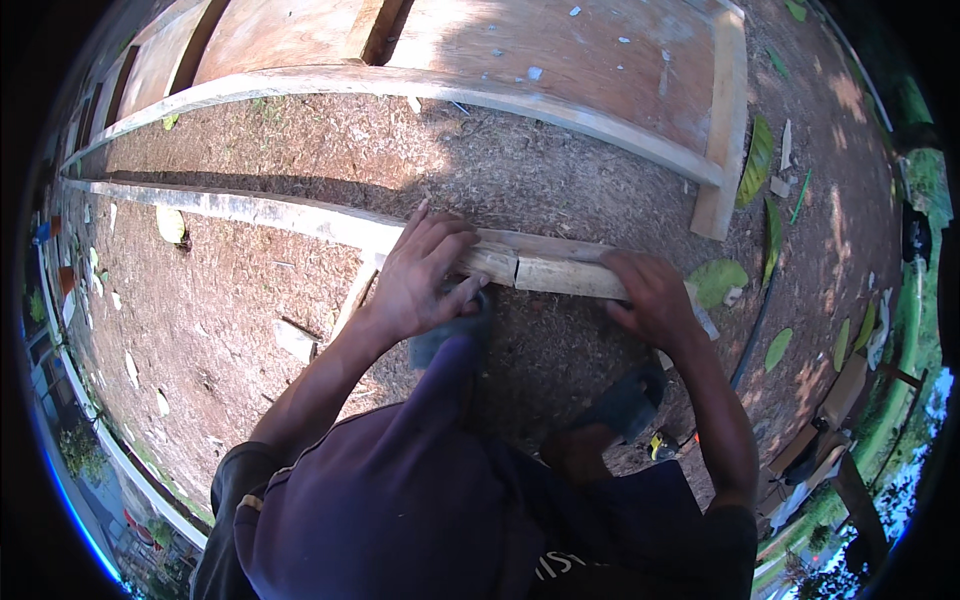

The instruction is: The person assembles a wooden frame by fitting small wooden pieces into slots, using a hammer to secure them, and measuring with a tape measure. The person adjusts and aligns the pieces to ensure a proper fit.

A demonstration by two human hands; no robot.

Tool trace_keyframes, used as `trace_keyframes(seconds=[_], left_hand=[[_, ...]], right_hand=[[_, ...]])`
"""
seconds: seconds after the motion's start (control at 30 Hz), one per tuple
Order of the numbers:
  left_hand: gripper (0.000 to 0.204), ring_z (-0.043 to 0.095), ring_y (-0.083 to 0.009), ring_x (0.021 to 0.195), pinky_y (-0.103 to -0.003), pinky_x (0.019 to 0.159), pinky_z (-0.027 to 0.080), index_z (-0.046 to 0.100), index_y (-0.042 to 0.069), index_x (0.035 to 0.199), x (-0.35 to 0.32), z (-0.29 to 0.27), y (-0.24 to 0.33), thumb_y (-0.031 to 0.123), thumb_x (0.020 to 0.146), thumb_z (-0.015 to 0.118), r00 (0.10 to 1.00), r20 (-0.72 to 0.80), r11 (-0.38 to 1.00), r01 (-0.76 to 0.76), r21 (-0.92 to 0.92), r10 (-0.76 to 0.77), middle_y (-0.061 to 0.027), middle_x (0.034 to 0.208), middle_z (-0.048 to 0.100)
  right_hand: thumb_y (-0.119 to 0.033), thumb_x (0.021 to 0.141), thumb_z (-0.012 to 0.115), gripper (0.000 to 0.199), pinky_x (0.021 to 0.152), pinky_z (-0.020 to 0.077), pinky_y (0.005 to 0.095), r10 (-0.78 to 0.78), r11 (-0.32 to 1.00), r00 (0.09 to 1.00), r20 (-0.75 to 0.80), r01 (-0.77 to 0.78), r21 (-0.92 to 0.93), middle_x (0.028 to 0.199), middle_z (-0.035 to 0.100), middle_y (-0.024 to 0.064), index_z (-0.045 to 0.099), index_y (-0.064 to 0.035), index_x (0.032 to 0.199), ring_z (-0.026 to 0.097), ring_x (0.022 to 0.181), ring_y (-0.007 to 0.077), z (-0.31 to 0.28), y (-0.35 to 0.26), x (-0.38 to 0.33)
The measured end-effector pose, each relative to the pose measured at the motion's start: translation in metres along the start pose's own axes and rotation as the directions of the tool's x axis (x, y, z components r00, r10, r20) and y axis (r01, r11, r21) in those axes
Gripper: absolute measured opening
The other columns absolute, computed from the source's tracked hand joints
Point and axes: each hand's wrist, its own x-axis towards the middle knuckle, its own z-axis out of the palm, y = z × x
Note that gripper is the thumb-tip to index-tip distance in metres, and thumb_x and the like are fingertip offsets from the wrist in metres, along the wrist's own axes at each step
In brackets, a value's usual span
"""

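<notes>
A long pale wooden beam point(270, 212) runs from the far left to in front of my body. Along the near side of its right end lies a short wooden piece point(570, 279), with a dark gap between it and another bit of wood on its left. My left hand point(425, 272) is closed over the beam left of that gap, fingers on top and thumb on the near side. My right hand point(650, 297) grips the right end of the short piece, thumb below and fingers over the top. The palms hide part of the wood.
A plywood panel with a wooden frame point(560, 113) lies beyond the beam. Dry ground carries leaves point(718, 282) and wood scraps point(294, 340). My sandalled foot point(625, 405) is below the beam. A dark hose or cable point(755, 335) and boxes point(810, 440) are at right.
</notes>
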Motion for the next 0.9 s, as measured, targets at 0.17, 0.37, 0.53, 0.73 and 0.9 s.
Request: trace_keyframes(seconds=[0.17,0.37,0.53,0.73,0.9], left_hand=[[0.064,0.061,-0.0324,0.128,-0.061,0.124,0.031,0.061,0.008,0.131,0.009,0.001,0.011,0.028,0.076,0.087,0.993,0.096,0.987,-0.083,0.138,0.070,-0.0127,0.131,0.063],[0.061,0.061,-0.0307,0.128,-0.055,0.124,0.032,0.064,0.009,0.131,0.015,0.019,0.005,0.030,0.076,0.083,0.987,0.161,0.954,-0.033,0.299,-0.016,-0.0105,0.127,0.068],[0.041,0.070,-0.0331,0.098,-0.048,0.099,0.052,0.071,0.008,0.111,0.038,0.018,0.007,0.024,0.075,0.085,0.970,0.244,0.966,-0.039,0.254,-0.025,-0.0103,0.098,0.071],[0.043,0.074,-0.0321,0.087,-0.043,0.077,0.059,0.073,0.009,0.112,0.054,0.005,0.005,0.027,0.077,0.089,0.974,0.223,0.951,-0.024,0.307,-0.047,-0.0117,0.094,0.074],[0.047,0.075,-0.0318,0.090,-0.043,0.081,0.059,0.074,0.010,0.115,0.065,0.007,0.007,0.033,0.078,0.090,0.957,0.270,0.946,0.009,0.323,-0.101,-0.0121,0.098,0.076]], right_hand=[[-0.018,0.078,0.082,0.063,0.105,0.0493,0.0483,0.008,1.000,1.000,-0.019,-0.008,-0.006,0.132,0.067,0.0148,0.061,-0.0074,0.136,0.064,0.122,0.0360,-0.005,-0.004,-0.005],[-0.020,0.084,0.080,0.061,0.105,0.0502,0.0491,0.110,0.984,0.980,0.166,-0.130,0.120,0.135,0.067,0.0154,0.061,-0.0120,0.142,0.064,0.123,0.0361,-0.004,0.014,0.007],[-0.025,0.091,0.077,0.058,0.110,0.0489,0.0501,0.214,0.966,0.962,0.170,-0.234,0.111,0.136,0.067,0.0153,0.060,-0.0123,0.144,0.065,0.125,0.0338,-0.012,0.019,0.015],[-0.019,0.084,0.075,0.058,0.106,0.0491,0.0478,0.015,0.961,0.982,0.187,-0.066,0.269,0.132,0.066,0.0243,0.061,-0.0085,0.139,0.063,0.125,0.0391,-0.031,0.032,0.029],[-0.019,0.086,0.072,0.052,0.101,0.0499,0.0500,0.063,0.993,0.994,-0.084,-0.054,0.101,0.125,0.068,0.0213,0.062,-0.0073,0.136,0.064,0.118,0.0398,-0.030,0.034,0.009]])
